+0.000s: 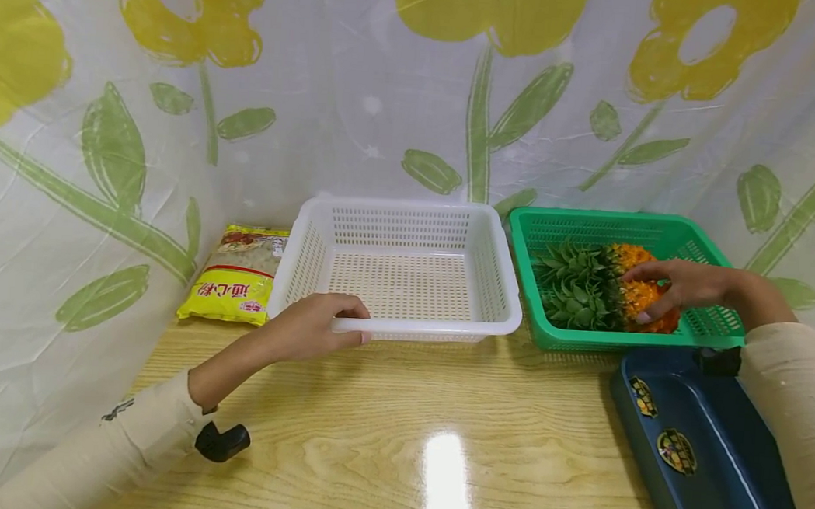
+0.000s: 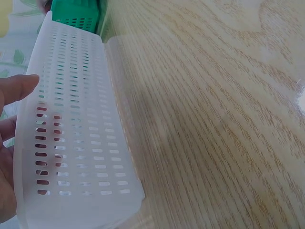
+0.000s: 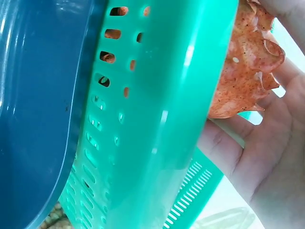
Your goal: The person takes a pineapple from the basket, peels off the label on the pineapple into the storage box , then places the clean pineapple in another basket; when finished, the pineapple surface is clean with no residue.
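Glossy light wood-grain surface (image 1: 398, 410), backed by a white curtain printed with yellow flowers and green leaves (image 1: 180, 77). Left hand (image 1: 315, 325) grips the near rim of the white perforated plastic basket (image 1: 409, 231), fingers curled over the edge at roughly 7 o'clock of the basket; the left wrist view shows the fingertips (image 2: 16, 88) against the slotted wall (image 2: 76, 124). Nothing lies in that basket. Touching it on the 3 o'clock side sits a green perforated plastic basket (image 1: 661, 227) holding an orange pineapple with a spiky green crown (image 1: 587, 289), laid on its side, crown pointing toward 9 o'clock. Right hand (image 1: 671, 290) wraps the pineapple's orange body, thumb under, fingers over; in the right wrist view the palm (image 3: 267, 157) cups the scaly orange rind (image 3: 243, 71) just past the green rim (image 3: 157, 119). Yellow packet of food with red print (image 1: 238, 275) lies at 9 o'clock of the white basket, just beside it. Dark blue plastic tray with round stickers (image 1: 704, 452) sits at 6 o'clock of the green basket, near the right sleeve (image 1: 798, 403).
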Action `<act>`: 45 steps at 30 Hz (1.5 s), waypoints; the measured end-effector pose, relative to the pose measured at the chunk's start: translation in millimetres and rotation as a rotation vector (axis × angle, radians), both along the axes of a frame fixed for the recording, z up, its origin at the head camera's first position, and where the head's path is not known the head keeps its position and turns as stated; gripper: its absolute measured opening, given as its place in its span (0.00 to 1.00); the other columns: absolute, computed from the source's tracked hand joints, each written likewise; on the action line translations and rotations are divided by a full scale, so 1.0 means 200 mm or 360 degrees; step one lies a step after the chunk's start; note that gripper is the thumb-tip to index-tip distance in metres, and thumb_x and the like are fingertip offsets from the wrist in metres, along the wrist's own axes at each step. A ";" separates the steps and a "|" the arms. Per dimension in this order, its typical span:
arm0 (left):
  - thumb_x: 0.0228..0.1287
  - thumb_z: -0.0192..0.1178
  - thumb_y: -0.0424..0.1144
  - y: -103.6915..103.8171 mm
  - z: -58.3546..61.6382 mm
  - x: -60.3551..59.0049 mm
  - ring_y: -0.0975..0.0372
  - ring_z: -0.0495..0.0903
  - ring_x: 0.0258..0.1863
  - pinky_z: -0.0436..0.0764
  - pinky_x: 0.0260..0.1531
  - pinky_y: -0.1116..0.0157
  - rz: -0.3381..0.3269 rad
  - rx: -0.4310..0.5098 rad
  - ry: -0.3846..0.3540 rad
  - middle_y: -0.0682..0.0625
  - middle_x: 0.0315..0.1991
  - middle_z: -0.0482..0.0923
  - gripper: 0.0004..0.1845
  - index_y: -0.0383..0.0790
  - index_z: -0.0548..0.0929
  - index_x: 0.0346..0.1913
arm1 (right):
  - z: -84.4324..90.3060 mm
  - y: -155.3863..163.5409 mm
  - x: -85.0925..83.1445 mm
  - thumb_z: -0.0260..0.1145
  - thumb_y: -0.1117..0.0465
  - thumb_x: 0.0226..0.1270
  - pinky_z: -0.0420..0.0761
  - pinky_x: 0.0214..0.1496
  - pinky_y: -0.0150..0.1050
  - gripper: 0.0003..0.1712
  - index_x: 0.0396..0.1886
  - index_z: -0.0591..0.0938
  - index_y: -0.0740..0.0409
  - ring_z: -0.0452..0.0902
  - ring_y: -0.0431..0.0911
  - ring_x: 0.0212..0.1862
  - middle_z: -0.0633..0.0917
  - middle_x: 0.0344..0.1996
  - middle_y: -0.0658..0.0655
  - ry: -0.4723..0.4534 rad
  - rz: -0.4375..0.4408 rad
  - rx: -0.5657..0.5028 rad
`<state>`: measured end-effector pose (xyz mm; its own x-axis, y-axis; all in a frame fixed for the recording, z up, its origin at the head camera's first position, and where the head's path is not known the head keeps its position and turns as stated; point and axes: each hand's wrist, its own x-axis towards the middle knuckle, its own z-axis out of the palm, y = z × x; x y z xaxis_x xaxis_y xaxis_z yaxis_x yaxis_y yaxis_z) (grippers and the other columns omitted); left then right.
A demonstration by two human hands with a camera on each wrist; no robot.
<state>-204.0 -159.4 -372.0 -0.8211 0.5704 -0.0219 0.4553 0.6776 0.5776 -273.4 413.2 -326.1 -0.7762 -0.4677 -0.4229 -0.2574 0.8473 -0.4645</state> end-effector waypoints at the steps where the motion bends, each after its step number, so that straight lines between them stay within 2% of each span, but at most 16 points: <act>1: 0.67 0.67 0.48 0.00 0.00 0.00 0.63 0.78 0.36 0.77 0.41 0.61 0.0000 0.0000 -0.0001 0.58 0.38 0.84 0.09 0.50 0.84 0.44 | 0.00 0.00 0.00 0.73 0.56 0.63 0.78 0.53 0.62 0.44 0.73 0.65 0.66 0.60 0.78 0.66 0.64 0.70 0.78 -0.0002 -0.0003 -0.0001; 6: 0.66 0.67 0.50 0.00 0.00 0.00 0.64 0.77 0.35 0.77 0.40 0.62 0.0002 -0.0007 -0.0002 0.59 0.38 0.84 0.10 0.50 0.84 0.45 | 0.00 -0.01 0.00 0.74 0.56 0.62 0.79 0.52 0.60 0.44 0.72 0.65 0.67 0.61 0.77 0.66 0.63 0.70 0.78 -0.0009 -0.0011 -0.0011; 14: 0.66 0.67 0.50 0.00 0.00 0.00 0.64 0.77 0.35 0.76 0.41 0.62 -0.0004 -0.0006 0.0007 0.59 0.38 0.84 0.11 0.50 0.84 0.44 | 0.01 -0.01 0.01 0.74 0.56 0.62 0.77 0.54 0.63 0.44 0.72 0.66 0.67 0.60 0.78 0.67 0.64 0.70 0.78 -0.0004 -0.0011 -0.0015; 22: 0.67 0.67 0.48 0.00 0.00 0.00 0.64 0.77 0.35 0.76 0.41 0.61 -0.0012 0.0000 0.0011 0.59 0.37 0.84 0.08 0.50 0.84 0.44 | 0.01 -0.01 0.01 0.74 0.56 0.62 0.79 0.53 0.58 0.40 0.70 0.69 0.67 0.59 0.78 0.68 0.68 0.69 0.75 -0.0004 -0.0026 -0.0045; 27: 0.66 0.67 0.48 0.00 0.00 0.00 0.64 0.77 0.35 0.76 0.41 0.62 -0.0014 0.0004 0.0013 0.60 0.37 0.84 0.08 0.51 0.84 0.43 | 0.01 -0.01 0.01 0.74 0.55 0.63 0.81 0.52 0.58 0.40 0.70 0.70 0.67 0.59 0.80 0.67 0.67 0.69 0.76 -0.0012 -0.0041 -0.0040; 34: 0.67 0.67 0.47 0.00 0.00 0.00 0.64 0.77 0.36 0.76 0.42 0.61 -0.0013 -0.0005 0.0018 0.59 0.38 0.84 0.08 0.50 0.84 0.44 | 0.02 -0.01 0.01 0.74 0.53 0.62 0.79 0.54 0.61 0.39 0.69 0.72 0.65 0.62 0.77 0.66 0.69 0.68 0.75 0.0057 -0.0020 0.0029; 41: 0.67 0.67 0.48 0.00 0.01 0.00 0.64 0.77 0.34 0.76 0.40 0.62 -0.0012 -0.0012 0.0009 0.60 0.37 0.84 0.08 0.51 0.84 0.43 | 0.02 -0.01 0.01 0.73 0.54 0.64 0.80 0.54 0.59 0.39 0.69 0.71 0.67 0.63 0.77 0.66 0.71 0.67 0.74 0.0057 -0.0023 0.0003; 45: 0.67 0.67 0.49 0.00 0.01 0.00 0.64 0.76 0.33 0.76 0.39 0.62 -0.0005 -0.0007 -0.0007 0.60 0.36 0.83 0.08 0.52 0.84 0.43 | 0.02 -0.01 0.02 0.71 0.54 0.66 0.78 0.54 0.61 0.38 0.70 0.70 0.67 0.67 0.73 0.65 0.70 0.68 0.74 0.0082 -0.0017 -0.0007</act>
